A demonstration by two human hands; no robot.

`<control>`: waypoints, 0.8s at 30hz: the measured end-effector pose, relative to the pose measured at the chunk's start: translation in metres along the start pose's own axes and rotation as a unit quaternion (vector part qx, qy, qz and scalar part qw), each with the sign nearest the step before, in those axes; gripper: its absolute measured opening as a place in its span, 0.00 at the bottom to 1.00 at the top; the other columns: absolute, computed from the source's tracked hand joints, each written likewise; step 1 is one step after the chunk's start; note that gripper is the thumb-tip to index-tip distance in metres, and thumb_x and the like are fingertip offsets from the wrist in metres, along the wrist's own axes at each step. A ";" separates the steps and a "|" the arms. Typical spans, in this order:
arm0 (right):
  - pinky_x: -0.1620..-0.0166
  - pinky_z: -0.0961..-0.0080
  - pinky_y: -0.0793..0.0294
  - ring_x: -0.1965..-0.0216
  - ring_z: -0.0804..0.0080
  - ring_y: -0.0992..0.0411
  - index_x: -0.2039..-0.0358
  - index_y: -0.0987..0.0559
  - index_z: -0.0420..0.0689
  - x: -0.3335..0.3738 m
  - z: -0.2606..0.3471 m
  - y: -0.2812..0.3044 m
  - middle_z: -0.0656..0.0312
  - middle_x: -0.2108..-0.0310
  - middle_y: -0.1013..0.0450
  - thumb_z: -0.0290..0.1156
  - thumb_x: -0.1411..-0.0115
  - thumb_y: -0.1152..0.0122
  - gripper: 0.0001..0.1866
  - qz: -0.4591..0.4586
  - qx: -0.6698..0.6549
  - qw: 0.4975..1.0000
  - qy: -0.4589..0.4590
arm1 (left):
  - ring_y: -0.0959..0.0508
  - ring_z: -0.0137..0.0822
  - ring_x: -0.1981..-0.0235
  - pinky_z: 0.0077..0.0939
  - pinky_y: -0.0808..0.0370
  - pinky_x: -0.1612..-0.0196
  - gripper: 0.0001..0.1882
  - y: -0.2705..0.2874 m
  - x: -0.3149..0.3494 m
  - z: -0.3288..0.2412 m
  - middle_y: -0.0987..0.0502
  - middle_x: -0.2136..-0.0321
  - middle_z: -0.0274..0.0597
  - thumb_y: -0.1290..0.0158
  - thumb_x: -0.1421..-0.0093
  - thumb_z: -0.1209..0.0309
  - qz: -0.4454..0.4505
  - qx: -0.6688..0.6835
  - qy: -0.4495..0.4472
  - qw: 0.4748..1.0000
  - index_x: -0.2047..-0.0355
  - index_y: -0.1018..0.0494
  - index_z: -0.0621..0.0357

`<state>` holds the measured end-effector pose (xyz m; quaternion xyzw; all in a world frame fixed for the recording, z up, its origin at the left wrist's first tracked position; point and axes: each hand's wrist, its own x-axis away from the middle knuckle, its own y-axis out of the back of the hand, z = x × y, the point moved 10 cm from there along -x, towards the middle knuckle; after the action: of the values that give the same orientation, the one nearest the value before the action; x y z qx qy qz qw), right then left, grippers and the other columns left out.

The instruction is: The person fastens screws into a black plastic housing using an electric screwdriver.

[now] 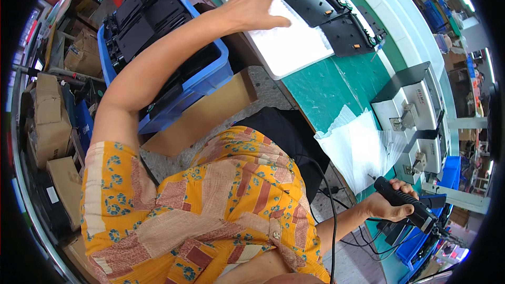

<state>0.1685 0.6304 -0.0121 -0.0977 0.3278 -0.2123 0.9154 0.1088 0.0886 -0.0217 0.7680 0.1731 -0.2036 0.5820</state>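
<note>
My left hand point(258, 5) is stretched over a white board point(281, 58) on the green bench, its thumb and fingers apart and nothing between them. Just beyond its fingertips lie several flat black plastic parts point(310, 6), with small orange pieces on them and roller-like bits along one edge. At the lower right, my right hand point(392, 205) is wrapped around a black electric screwdriver point(402, 200). The screwdriver's thin tip points up and left, near a crumpled white translucent sheet point(352, 144) that hangs over the bench edge.
A blue crate point(226, 66) full of black plastic parts stands left of the bench. Two grey-and-white boxy devices point(413, 100) sit at the bench's right side. Black cables point(334, 215) hang beside my right arm. Cardboard boxes point(52, 126) are stacked at the far left.
</note>
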 end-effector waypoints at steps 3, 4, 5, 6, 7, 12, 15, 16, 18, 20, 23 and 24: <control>0.68 0.73 0.31 0.74 0.70 0.33 0.59 0.32 0.42 0.004 0.003 0.002 0.60 0.71 0.33 0.64 0.44 0.32 0.36 -0.011 0.016 1.000 0.011 | 0.21 0.54 0.47 0.40 0.26 0.43 0.47 -0.034 -0.039 -0.017 0.21 0.49 0.56 0.32 0.55 0.42 0.143 -0.053 0.119 0.981 0.40 0.28 0.61; 0.68 0.73 0.31 0.74 0.70 0.33 0.60 0.33 0.42 0.005 0.002 0.001 0.60 0.71 0.33 0.64 0.44 0.32 0.36 -0.012 0.013 1.000 0.009 | 0.21 0.54 0.47 0.40 0.26 0.43 0.47 -0.041 -0.041 -0.017 0.21 0.49 0.56 0.32 0.55 0.42 0.143 -0.053 0.120 0.981 0.40 0.28 0.61; 0.68 0.73 0.31 0.74 0.70 0.33 0.60 0.33 0.42 0.005 0.001 0.001 0.60 0.71 0.33 0.64 0.44 0.32 0.36 -0.011 0.013 1.000 0.008 | 0.20 0.56 0.50 0.48 0.25 0.46 0.51 -0.046 -0.045 -0.017 0.20 0.54 0.61 0.33 0.58 0.37 0.105 -0.063 0.098 0.988 0.45 0.27 0.68; 0.68 0.73 0.31 0.74 0.70 0.33 0.59 0.33 0.42 0.006 0.001 0.001 0.60 0.71 0.33 0.65 0.44 0.33 0.37 -0.011 0.015 1.000 0.008 | 0.18 0.59 0.54 0.55 0.23 0.50 0.56 -0.046 -0.052 -0.022 0.19 0.58 0.66 0.33 0.62 0.31 0.069 -0.070 0.073 0.993 0.50 0.27 0.75; 0.68 0.73 0.31 0.73 0.70 0.33 0.59 0.33 0.42 0.006 0.001 0.001 0.60 0.71 0.33 0.66 0.44 0.34 0.37 -0.011 0.016 1.000 0.007 | 0.18 0.60 0.54 0.56 0.24 0.50 0.57 -0.053 -0.056 -0.020 0.19 0.59 0.65 0.33 0.62 0.30 0.079 -0.079 0.077 0.991 0.49 0.27 0.74; 0.68 0.72 0.32 0.73 0.70 0.33 0.58 0.32 0.43 0.008 0.003 0.004 0.60 0.70 0.33 0.68 0.43 0.37 0.38 -0.025 0.027 0.999 0.005 | 0.21 0.61 0.51 0.51 0.23 0.50 0.48 -0.034 -0.047 -0.049 0.21 0.54 0.66 0.31 0.60 0.45 0.058 -0.114 0.086 0.988 0.48 0.28 0.72; 0.68 0.72 0.31 0.73 0.70 0.33 0.57 0.32 0.43 0.007 -0.004 0.007 0.60 0.69 0.33 0.68 0.42 0.37 0.38 -0.016 0.010 1.000 -0.002 | 0.22 0.65 0.51 0.49 0.23 0.49 0.50 -0.022 -0.058 -0.036 0.23 0.53 0.72 0.31 0.59 0.47 0.075 -0.090 0.111 0.987 0.45 0.33 0.76; 0.67 0.72 0.31 0.73 0.70 0.33 0.56 0.32 0.43 0.006 -0.004 0.007 0.60 0.69 0.33 0.67 0.42 0.37 0.37 -0.007 0.009 1.000 0.000 | 0.22 0.66 0.51 0.48 0.23 0.47 0.56 -0.039 -0.058 -0.023 0.23 0.55 0.74 0.32 0.60 0.43 0.168 -0.012 0.149 0.974 0.42 0.37 0.78; 0.67 0.72 0.31 0.73 0.70 0.33 0.56 0.31 0.42 0.006 -0.003 0.009 0.60 0.69 0.32 0.67 0.42 0.38 0.37 -0.005 0.004 1.000 0.003 | 0.23 0.65 0.50 0.48 0.24 0.46 0.56 -0.035 -0.057 -0.022 0.23 0.54 0.73 0.32 0.60 0.43 0.133 0.008 0.149 0.980 0.42 0.36 0.77; 0.67 0.72 0.31 0.72 0.70 0.33 0.56 0.31 0.42 0.006 0.000 0.013 0.60 0.69 0.32 0.67 0.41 0.38 0.36 -0.008 0.005 1.000 0.007 | 0.23 0.65 0.49 0.48 0.24 0.46 0.56 -0.032 -0.050 -0.025 0.23 0.53 0.73 0.32 0.60 0.44 0.101 0.031 0.144 0.984 0.42 0.36 0.76; 0.66 0.73 0.30 0.71 0.70 0.32 0.57 0.29 0.44 0.006 -0.005 0.013 0.60 0.68 0.31 0.66 0.41 0.37 0.35 0.015 -0.027 1.000 0.002 | 0.23 0.61 0.48 0.45 0.26 0.44 0.56 -0.010 -0.046 -0.027 0.25 0.50 0.71 0.31 0.61 0.44 0.067 0.083 0.159 0.982 0.41 0.35 0.74; 0.66 0.74 0.30 0.71 0.70 0.32 0.56 0.29 0.45 0.007 -0.007 0.017 0.60 0.67 0.31 0.65 0.41 0.36 0.34 0.006 -0.046 0.999 -0.011 | 0.23 0.60 0.48 0.44 0.26 0.43 0.55 -0.007 -0.045 -0.037 0.25 0.50 0.70 0.31 0.62 0.45 0.037 0.083 0.121 0.989 0.41 0.35 0.72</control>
<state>0.1742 0.6423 -0.0270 -0.1398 0.3272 -0.1906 0.9149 0.0712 0.1243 0.0046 0.8383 0.1961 -0.1015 0.4984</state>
